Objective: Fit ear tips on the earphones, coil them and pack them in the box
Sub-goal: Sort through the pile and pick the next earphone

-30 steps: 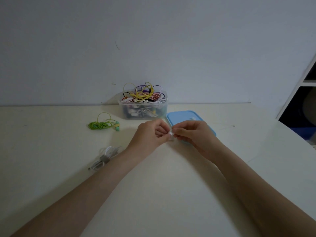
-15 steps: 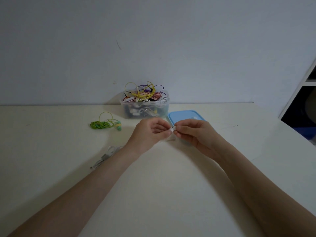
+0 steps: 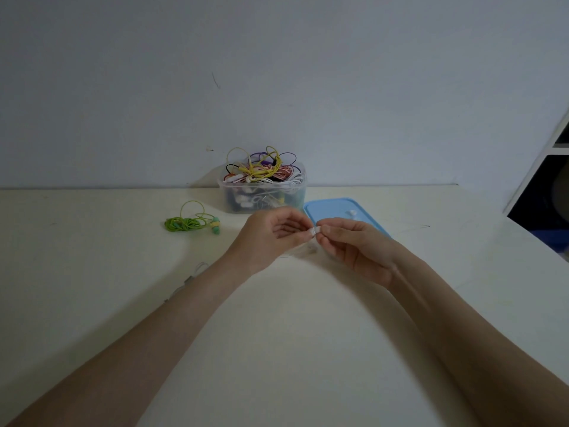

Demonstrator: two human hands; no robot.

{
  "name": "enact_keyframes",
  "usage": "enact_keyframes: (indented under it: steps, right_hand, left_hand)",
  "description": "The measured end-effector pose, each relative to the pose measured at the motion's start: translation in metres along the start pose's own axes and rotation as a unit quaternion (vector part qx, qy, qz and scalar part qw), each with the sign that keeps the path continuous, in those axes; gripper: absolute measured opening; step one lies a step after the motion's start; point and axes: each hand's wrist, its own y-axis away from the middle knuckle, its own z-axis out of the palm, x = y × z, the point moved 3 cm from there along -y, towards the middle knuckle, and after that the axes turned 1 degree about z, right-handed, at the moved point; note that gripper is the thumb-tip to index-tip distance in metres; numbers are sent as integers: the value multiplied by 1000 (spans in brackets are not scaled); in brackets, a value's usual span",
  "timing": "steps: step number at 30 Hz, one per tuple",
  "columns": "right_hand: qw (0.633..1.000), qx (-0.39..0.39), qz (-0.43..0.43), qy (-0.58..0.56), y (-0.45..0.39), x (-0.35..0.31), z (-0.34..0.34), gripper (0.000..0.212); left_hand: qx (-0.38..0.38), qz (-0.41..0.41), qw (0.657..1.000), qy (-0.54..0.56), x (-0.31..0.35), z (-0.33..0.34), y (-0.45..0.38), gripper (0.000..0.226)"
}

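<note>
Now fitting a tip: left hand (image 3: 271,234) pinches the white earbud (image 3: 312,231), right hand (image 3: 354,245) pinches the tip onto it, above the table (image 3: 277,334), near the box (image 3: 261,195). Next: push till seated, then coil.

Between the fingertips of the left hand (image 3: 271,238) and the right hand (image 3: 357,248) sits a small white ear tip (image 3: 314,231), plain and unpatterned. Just beyond the right hand lies a light blue lid (image 3: 335,211), with a tiny white piece (image 3: 351,213) on it. Beyond the left hand stands a clear, colourless box (image 3: 261,192) heaped with cables in yellow, purple, pink, orange, black and white. Further out past the left hand lies a bright green coiled earphone (image 3: 184,224), whose buds are banded in teal and yellow. Under both hands spreads a plain cream table (image 3: 277,334), and behind everything rises a pale grey-blue wall (image 3: 277,87).
</note>
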Motion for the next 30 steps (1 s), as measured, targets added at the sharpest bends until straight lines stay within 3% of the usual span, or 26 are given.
enact_keyframes:
  steps: [6,11,22,24,26,30]
  right_hand:
    - [1000,0,24,-16,1,3,1,10]
    - [999,-22,43,-18,1,4,3,14]
    - [999,25,-16,-28,-2,1,3,13]
    - [999,35,-32,26,-1,0,3,11]
    - [982,70,-71,159,0,-2,2,11]
    - [885,115,-163,421,-3,-4,5,14]
  left_hand:
    - [-3,2,1000,6,0,0,1,16]
    - [3,-58,994,95,-1,1,4,15]
    - [15,-88,993,80,-4,-1,1,10]
    - [13,-89,995,52,-4,-4,0,10]
    - [5,-83,996,-41,-4,-9,-2,10]
    - [-38,-92,974,-205,-2,-22,-4,15]
